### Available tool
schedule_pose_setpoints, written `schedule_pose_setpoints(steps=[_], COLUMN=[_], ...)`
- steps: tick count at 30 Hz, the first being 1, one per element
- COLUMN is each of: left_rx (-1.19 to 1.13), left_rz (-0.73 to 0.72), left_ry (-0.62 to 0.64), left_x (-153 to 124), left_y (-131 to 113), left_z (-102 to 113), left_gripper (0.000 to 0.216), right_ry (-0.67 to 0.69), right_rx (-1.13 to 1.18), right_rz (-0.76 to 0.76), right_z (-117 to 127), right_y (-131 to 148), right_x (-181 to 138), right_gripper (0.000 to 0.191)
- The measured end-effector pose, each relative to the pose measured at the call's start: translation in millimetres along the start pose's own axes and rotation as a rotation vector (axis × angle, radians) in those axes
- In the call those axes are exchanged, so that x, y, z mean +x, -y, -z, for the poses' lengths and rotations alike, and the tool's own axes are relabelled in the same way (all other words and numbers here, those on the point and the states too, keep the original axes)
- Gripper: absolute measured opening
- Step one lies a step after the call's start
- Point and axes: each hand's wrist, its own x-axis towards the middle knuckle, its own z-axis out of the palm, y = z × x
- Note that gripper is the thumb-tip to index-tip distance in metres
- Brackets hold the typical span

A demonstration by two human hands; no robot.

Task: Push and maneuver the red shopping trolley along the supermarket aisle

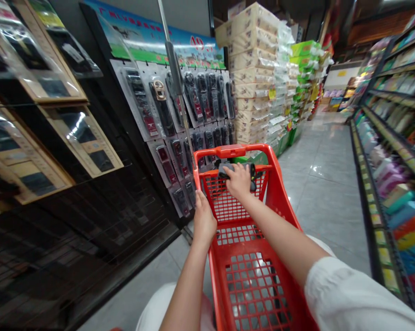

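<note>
A red plastic shopping basket on wheels (pixel 279 197) stands in front of me in a shop aisle. My left hand (pixel 203 219) is closed over its left rim. My right hand (pixel 238 180) reaches to the far end and grips a dark grey handle piece (pixel 228 168) under the red top bar (pixel 232 151). A metal pull rod (pixel 173 69) rises from the basket's front toward the upper left. The basket's mesh bottom looks empty.
Left of me is a dark rack with framed packs (pixel 86 138) and a white pegboard of black packaged items (pixel 180 105). Stacked tissue packs (pixel 252 69) stand ahead. Shelves of colourful goods (pixel 394 151) line the right. Grey tiled floor (pixel 325 184) runs between.
</note>
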Motion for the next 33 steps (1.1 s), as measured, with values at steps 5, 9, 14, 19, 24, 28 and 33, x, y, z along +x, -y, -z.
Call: schedule_pose_setpoints(steps=[5, 9, 14, 19, 24, 28, 33], left_rx=[-0.091, -0.121, -0.111, -0.136, -0.160, -0.148, -0.147], left_rz=[-0.016, 0.002, 0.023, 0.061, 0.023, 0.045, 0.059], left_ry=[-0.062, -0.056, -0.026, -0.035, -0.054, -0.065, -0.078], left_x=[2.7, 2.0, 0.0, 1.5, 2.2, 1.1, -0.2], left_y=[8.7, 9.4, 2.9, 1.0, 2.1, 1.7, 3.9], left_z=[-7.3, -6.7, -2.2, -3.5, -7.3, -7.9, -6.0], left_gripper=[0.087, 0.088, 0.087, 0.088, 0.083, 0.083, 0.080], right_ry=[0.075, 0.111, 0.018, -0.094, -0.083, 0.012, 0.047], right_rx=[-0.031, -0.090, -0.121, -0.086, -0.101, -0.112, -0.075], right_rz=[0.187, 0.278, 0.085, -0.189, -0.212, -0.047, 0.164], right_z=[-12.2, -6.4, 12.2, 25.9, 12.6, -8.7, -24.7], right_y=[61.4, 41.6, -38.0, -77.0, -29.7, 34.4, 65.9], right_x=[6.5, 7.5, -4.6, -11.8, -4.3, -0.6, -1.9], right_gripper=[0.051, 0.051, 0.055, 0.053, 0.048, 0.045, 0.047])
